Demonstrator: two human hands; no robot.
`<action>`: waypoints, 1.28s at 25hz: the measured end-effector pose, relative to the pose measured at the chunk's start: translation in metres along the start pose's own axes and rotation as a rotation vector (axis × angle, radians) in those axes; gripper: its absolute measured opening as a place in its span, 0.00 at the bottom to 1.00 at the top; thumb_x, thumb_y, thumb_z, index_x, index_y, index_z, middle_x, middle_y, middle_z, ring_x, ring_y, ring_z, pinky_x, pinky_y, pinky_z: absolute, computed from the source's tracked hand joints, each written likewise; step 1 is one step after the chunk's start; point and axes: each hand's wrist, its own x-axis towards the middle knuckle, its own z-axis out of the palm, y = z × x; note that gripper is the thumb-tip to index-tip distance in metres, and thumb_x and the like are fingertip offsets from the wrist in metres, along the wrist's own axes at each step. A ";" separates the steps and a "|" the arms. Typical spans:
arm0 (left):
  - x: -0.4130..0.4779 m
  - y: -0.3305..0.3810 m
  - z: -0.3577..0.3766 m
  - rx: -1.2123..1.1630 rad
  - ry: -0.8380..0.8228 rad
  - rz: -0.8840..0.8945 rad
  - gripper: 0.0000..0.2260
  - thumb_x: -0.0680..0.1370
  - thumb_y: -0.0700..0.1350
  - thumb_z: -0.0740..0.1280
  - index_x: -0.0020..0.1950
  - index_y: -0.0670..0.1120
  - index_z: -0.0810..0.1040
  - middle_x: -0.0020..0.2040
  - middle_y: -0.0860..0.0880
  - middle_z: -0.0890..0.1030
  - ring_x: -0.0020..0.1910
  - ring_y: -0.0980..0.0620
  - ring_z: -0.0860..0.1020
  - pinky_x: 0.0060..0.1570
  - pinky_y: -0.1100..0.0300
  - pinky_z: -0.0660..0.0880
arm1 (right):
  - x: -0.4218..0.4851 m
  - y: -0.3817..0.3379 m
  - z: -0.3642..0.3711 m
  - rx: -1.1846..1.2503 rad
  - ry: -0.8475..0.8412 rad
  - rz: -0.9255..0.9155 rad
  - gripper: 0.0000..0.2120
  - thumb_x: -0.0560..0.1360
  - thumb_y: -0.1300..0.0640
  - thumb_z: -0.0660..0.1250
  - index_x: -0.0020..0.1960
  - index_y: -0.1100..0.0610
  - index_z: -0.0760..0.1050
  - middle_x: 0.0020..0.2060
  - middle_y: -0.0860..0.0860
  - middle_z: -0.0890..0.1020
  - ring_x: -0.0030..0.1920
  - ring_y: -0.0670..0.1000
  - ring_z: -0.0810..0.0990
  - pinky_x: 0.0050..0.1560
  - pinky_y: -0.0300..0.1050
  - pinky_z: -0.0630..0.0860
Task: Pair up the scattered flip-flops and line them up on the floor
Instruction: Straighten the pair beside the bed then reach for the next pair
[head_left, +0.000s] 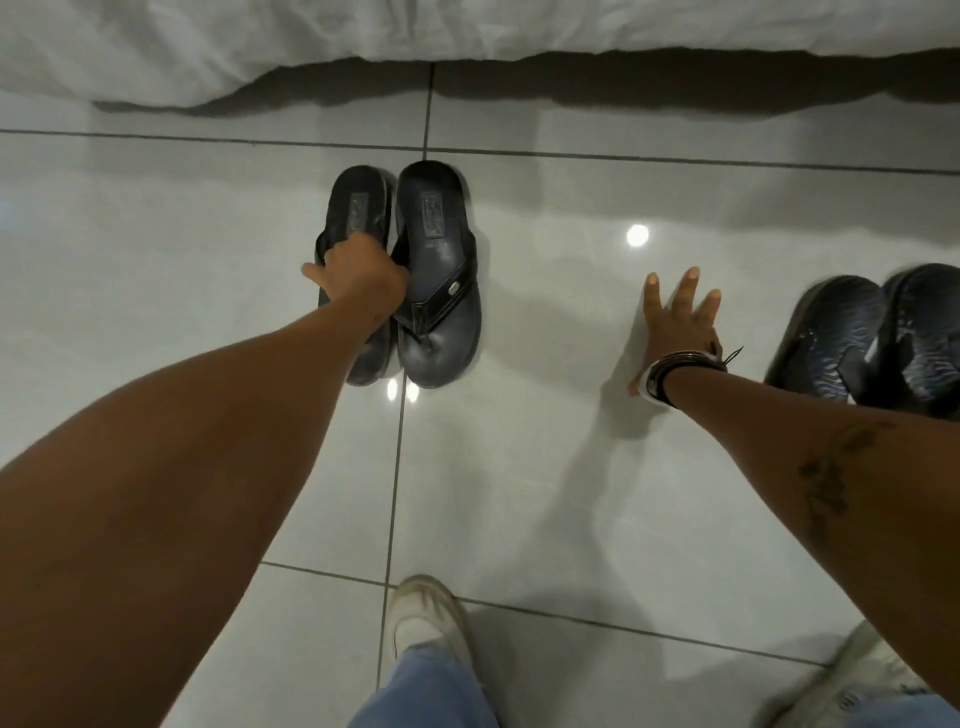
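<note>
Two black flip-flops lie side by side on the glossy tiled floor, toes toward me. My left hand (358, 275) grips the left black flip-flop (356, 208) at its strap, covering its middle. The right black flip-flop (436, 270) lies flat against it, strap and metal stud showing. My right hand (678, 317) hovers open with fingers spread, holding nothing, between that pair and two dark blue patterned flip-flops (878, 338) at the right edge, which lie close together and partly cut off by the frame.
White bedding (467, 31) hangs along the top of the view, with shadow beneath its edge. My pale shoes (426, 618) and jeans stand at the bottom. Grey floor tiles (571, 493) spread between the two pairs.
</note>
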 end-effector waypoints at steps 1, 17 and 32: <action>0.002 0.001 0.002 -0.012 -0.001 -0.002 0.09 0.73 0.46 0.69 0.51 0.45 0.79 0.46 0.45 0.81 0.52 0.43 0.77 0.64 0.45 0.60 | 0.000 0.000 -0.001 -0.015 0.000 -0.001 0.59 0.67 0.51 0.77 0.77 0.49 0.33 0.77 0.62 0.38 0.76 0.69 0.46 0.64 0.53 0.72; -0.064 0.043 0.046 0.122 0.254 0.529 0.26 0.76 0.59 0.56 0.56 0.37 0.75 0.57 0.32 0.74 0.59 0.33 0.70 0.65 0.31 0.60 | -0.009 0.048 -0.038 0.462 -0.106 -0.096 0.40 0.71 0.48 0.72 0.76 0.52 0.56 0.78 0.56 0.52 0.75 0.61 0.59 0.70 0.57 0.66; -0.187 0.176 0.137 0.248 -0.286 0.456 0.61 0.63 0.63 0.77 0.79 0.39 0.40 0.78 0.34 0.39 0.78 0.35 0.44 0.73 0.36 0.45 | -0.034 0.194 0.033 0.345 -0.012 0.312 0.06 0.76 0.55 0.64 0.49 0.55 0.79 0.47 0.56 0.85 0.52 0.59 0.82 0.63 0.60 0.67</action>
